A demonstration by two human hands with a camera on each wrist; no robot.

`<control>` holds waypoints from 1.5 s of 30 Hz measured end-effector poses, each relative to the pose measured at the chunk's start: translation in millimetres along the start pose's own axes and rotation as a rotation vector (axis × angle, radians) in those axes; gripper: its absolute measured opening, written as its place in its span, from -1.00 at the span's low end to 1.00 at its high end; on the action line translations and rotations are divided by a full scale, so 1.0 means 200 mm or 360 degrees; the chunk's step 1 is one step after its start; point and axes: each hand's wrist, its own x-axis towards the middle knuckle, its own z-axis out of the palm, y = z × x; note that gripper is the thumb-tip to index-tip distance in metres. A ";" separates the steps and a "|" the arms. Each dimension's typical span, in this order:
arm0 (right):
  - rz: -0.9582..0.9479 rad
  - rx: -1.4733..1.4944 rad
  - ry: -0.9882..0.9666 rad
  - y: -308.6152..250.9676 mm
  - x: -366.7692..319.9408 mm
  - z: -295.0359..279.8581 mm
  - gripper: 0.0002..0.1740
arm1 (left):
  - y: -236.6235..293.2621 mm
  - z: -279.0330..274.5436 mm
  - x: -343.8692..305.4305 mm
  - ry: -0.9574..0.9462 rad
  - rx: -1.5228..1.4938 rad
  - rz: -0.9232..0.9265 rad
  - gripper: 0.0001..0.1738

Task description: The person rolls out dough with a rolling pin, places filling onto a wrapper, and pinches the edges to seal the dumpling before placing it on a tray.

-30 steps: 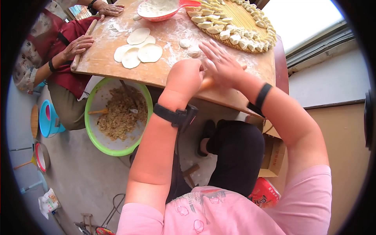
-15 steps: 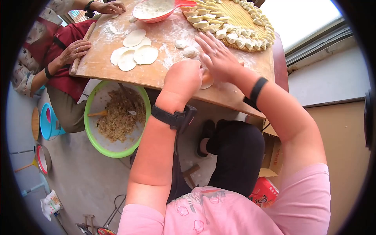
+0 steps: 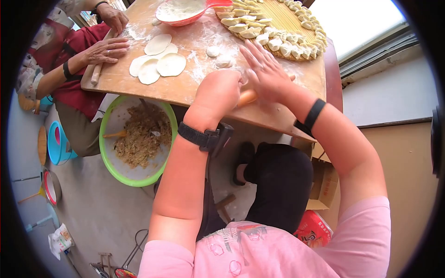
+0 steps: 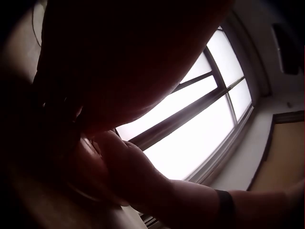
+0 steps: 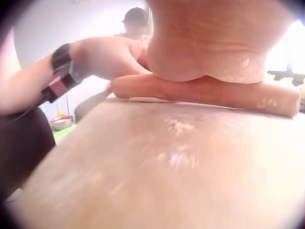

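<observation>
In the head view, my right hand lies flat with straight fingers across a wooden rolling pin. The right wrist view shows the palm pressing on the pin, with the pale edge of a thin dough wrapper under it. My left hand is curled beside the pin's near end and pinches the wrapper's edge, its fingertips mostly hidden. Two small dough pieces lie just beyond on the floury wooden board. The left wrist view is dark, with the right hand low in it.
Rolled wrappers overlap on the board, near a red bowl of flour. Dumplings ring a round woven tray. A green-rimmed basin of filling stands below the board's edge. Across, another person's hand rests by a second rolling pin.
My right hand has rolled the pin away and back toward me, baring the wrapper briefly in between. My left hand stays nearly in place. The other person's hands have shifted over the board's left edge.
</observation>
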 end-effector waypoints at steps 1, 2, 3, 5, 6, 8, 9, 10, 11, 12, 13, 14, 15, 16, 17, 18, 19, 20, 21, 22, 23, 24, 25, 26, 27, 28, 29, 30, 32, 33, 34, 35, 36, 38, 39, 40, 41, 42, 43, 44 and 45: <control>-0.0014 0.0001 0.0069 0.01 0.06 0.02 -0.33 | 0.00 0.01 0.00 0.0040 0.0015 0.0000 -0.83; 0.0001 0.0020 0.0087 0.01 0.10 0.05 -0.33 | 0.00 0.01 0.02 0.0080 0.0026 0.0004 -0.82; 0.0017 0.0037 0.0103 0.00 0.14 0.07 -0.33 | 0.01 0.02 0.03 0.0119 0.0034 0.0009 -0.82; -0.0060 -0.0092 0.0088 0.02 0.12 0.06 -0.33 | 0.01 0.05 0.03 0.0157 -0.0017 0.0083 -0.83; -0.0164 -0.0233 0.0052 0.02 0.06 0.04 -0.32 | 0.00 0.06 0.04 0.0182 -0.0044 0.0114 -0.83; -0.0028 0.0102 -0.0107 0.00 -0.08 0.01 -0.32 | 0.01 0.03 0.01 0.0144 -0.0015 0.0095 -0.85; 0.0088 0.0178 -0.0288 -0.08 -0.15 -0.11 -0.33 | 0.01 0.02 0.00 0.0130 0.0000 0.0080 -0.85; 0.0117 0.0171 -0.0394 -0.11 -0.21 -0.17 -0.33 | 0.00 0.01 0.00 0.0135 -0.0019 0.0053 -0.86; 0.0151 0.0163 -0.0495 -0.13 -0.24 -0.19 -0.33 | -0.01 0.01 0.01 0.0137 -0.0034 0.0031 -0.86; 0.0129 0.0143 -0.0439 -0.12 -0.23 -0.18 -0.33 | -0.01 0.00 0.01 0.0136 -0.0046 0.0012 -0.87; 0.0108 0.0123 -0.0379 -0.11 -0.20 -0.15 -0.34 | -0.02 -0.01 0.00 0.0083 -0.0080 -0.0007 -0.87; 0.0087 0.0107 -0.0318 -0.10 -0.17 -0.11 -0.34 | -0.03 -0.03 -0.02 0.0029 -0.0110 -0.0028 -0.87; 0.0057 0.0056 -0.0205 -0.08 -0.10 -0.06 -0.34 | -0.03 -0.05 -0.04 -0.0028 -0.0137 -0.0052 -0.87; 0.0028 0.0007 -0.0093 -0.06 0.00 0.01 -0.34 | -0.03 -0.06 -0.04 -0.0039 -0.0096 -0.0060 -0.86; -0.0004 -0.0046 0.0022 -0.04 0.08 0.06 -0.35 | -0.03 -0.07 -0.03 -0.0045 -0.0056 -0.0066 -0.85; -0.0011 -0.0046 0.0046 -0.04 0.13 0.08 -0.35 | -0.02 -0.07 -0.03 -0.0051 -0.0017 -0.0071 -0.85; -0.0015 -0.0048 0.0070 -0.04 0.17 0.10 -0.35 | -0.03 -0.06 -0.02 0.0010 -0.0004 -0.0021 -0.84; -0.0016 -0.0052 0.0094 -0.04 0.19 0.10 -0.35 | -0.04 -0.02 -0.02 0.0069 0.0007 0.0032 -0.83; -0.0065 -0.0069 0.0077 -0.05 0.16 0.09 -0.35 | -0.03 0.00 -0.01 0.0129 0.0013 0.0087 -0.83; -0.0118 -0.0090 0.0059 -0.05 0.09 0.07 -0.35 | -0.03 0.00 -0.01 0.0107 0.0022 0.0096 -0.82; -0.0177 -0.0108 0.0035 -0.05 0.02 0.04 -0.35 | -0.02 -0.01 -0.02 0.0087 0.0030 0.0099 -0.82; -0.0157 0.0010 -0.0123 -0.03 -0.08 0.05 -0.35 | -0.02 -0.02 -0.03 0.0071 0.0040 0.0098 -0.81; -0.0076 0.0063 -0.0223 -0.07 -0.16 -0.02 -0.35 | -0.04 -0.02 -0.03 0.0102 0.0003 0.0017 -0.82; 0.0008 0.0115 -0.0322 -0.14 -0.22 -0.12 -0.35 | -0.04 -0.02 -0.02 0.0132 -0.0033 -0.0061 -0.82; 0.0097 0.0168 -0.0417 -0.17 -0.25 -0.18 -0.35 | -0.04 -0.03 -0.02 0.0156 -0.0068 -0.0136 -0.83; 0.0092 0.0145 -0.0411 -0.17 -0.25 -0.18 -0.35 | -0.04 -0.04 -0.02 0.0110 -0.0142 -0.0149 -0.83; 0.0087 0.0135 -0.0366 -0.16 -0.22 -0.15 -0.34 | -0.04 -0.07 -0.04 0.0061 -0.0214 -0.0160 -0.83; 0.0082 0.0128 -0.0319 -0.14 -0.15 -0.10 -0.34 | -0.03 -0.09 -0.04 0.0010 -0.0282 -0.0173 -0.82; 0.0079 0.0088 -0.0179 -0.09 0.03 0.02 -0.33 | -0.05 -0.08 -0.05 0.0030 -0.0100 -0.0102 -0.81; 0.0079 0.0050 -0.0088 -0.07 0.13 0.07 -0.33 | -0.05 -0.07 -0.06 0.0046 -0.0010 -0.0067 -0.81; 0.0078 0.0012 0.0005 -0.07 0.18 0.10 -0.33 | -0.05 -0.06 -0.05 0.0069 -0.0016 -0.0071 -0.81; 0.0099 0.0048 0.0002 -0.07 0.18 0.11 -0.33 | -0.05 -0.05 -0.04 0.0088 -0.0023 -0.0073 -0.80; 0.0120 0.0078 -0.0004 -0.08 0.17 0.11 -0.33 | -0.04 -0.04 -0.03 0.0107 -0.0035 -0.0073 -0.80; 0.0058 0.0034 -0.0061 -0.06 0.09 0.13 -0.33 | -0.03 -0.03 -0.03 0.0081 -0.0028 -0.0084 -0.80; 0.0037 0.0127 -0.0155 -0.09 -0.01 0.05 -0.33 | -0.03 -0.03 -0.03 0.0073 -0.0027 -0.0094 -0.80; 0.0017 0.0223 -0.0251 -0.14 -0.11 -0.05 -0.33 | -0.04 -0.03 -0.03 0.0096 -0.0067 -0.0139 -0.80; -0.0003 0.0322 -0.0347 -0.16 -0.17 -0.12 -0.33 | -0.04 -0.04 -0.02 0.0117 -0.0107 -0.0184 -0.80; 0.0006 0.0260 -0.0372 -0.15 -0.19 -0.14 -0.32 | -0.04 -0.05 -0.02 0.0134 -0.0145 -0.0228 -0.80; 0.0015 0.0200 -0.0394 -0.14 -0.21 -0.16 -0.32 | -0.04 -0.07 -0.02 0.0092 -0.0178 -0.0215 -0.81; 0.0027 0.0142 -0.0414 -0.14 -0.22 -0.16 -0.32 | -0.04 -0.09 -0.04 0.0048 -0.0208 -0.0200 -0.81; 0.0013 0.0130 -0.0365 -0.14 -0.19 -0.13 -0.32 | -0.04 -0.09 -0.05 0.0001 -0.0236 -0.0185 -0.81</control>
